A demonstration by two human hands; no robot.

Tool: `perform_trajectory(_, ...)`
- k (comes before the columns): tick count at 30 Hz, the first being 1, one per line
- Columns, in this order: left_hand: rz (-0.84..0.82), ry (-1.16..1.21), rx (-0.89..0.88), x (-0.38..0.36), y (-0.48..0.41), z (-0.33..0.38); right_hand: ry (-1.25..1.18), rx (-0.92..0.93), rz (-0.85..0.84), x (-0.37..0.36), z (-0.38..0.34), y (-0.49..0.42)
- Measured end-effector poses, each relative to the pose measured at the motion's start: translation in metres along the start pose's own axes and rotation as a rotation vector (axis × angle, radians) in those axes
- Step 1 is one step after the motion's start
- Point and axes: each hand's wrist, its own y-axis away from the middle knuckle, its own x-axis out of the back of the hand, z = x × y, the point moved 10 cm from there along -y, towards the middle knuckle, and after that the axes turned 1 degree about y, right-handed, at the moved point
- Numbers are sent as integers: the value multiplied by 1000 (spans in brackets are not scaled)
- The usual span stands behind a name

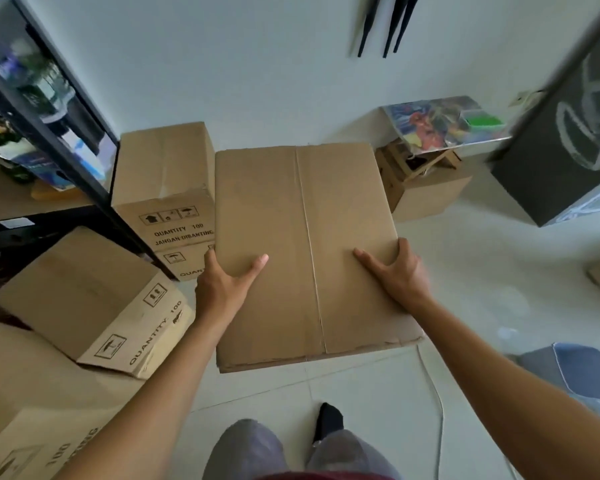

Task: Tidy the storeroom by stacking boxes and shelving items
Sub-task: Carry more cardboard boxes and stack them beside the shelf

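Both hands on one plain box [302, 244], flaps shut, held clear of the floor [471, 271], just right of the black rack [70, 147].
- Left hand [222, 282]: grip closed on the box's left edge, thumb over the top, fingers wrapped out of sight.
- Right hand [399, 271]: the same on the right edge, thumb laid flat on top.

Done so far, judging by the lie of things: a stack of two printed boxes [167, 174] stands against the wall, beside the rack's right post. The rack's shelves already hold items, too blurred to name.

Left to do:
- The plain box is not yet set down; the two-box stack looks the likely spot.
- A tilted printed box [84, 299] leans in front of the rack's foot.
- Another printed box [32, 427] sits nearer the person than the rack.
- A small open box [426, 192], far right of the rack, has a colourful sheet [444, 123] on it.

Estimate: early to middle, most boxes loose.
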Motion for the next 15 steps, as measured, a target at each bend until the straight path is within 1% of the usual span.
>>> perform_trajectory(6,39,26,47,-35,-69,24,36,31,-56,-8,-27,-99)
perform_trajectory(9,27,41,74,-50,-119,25,59,53,-74,-21,-49,-149)
perform_trajectory(15,49,35,132,-73,-233,22,95,16,-100,-64,-94,-255)
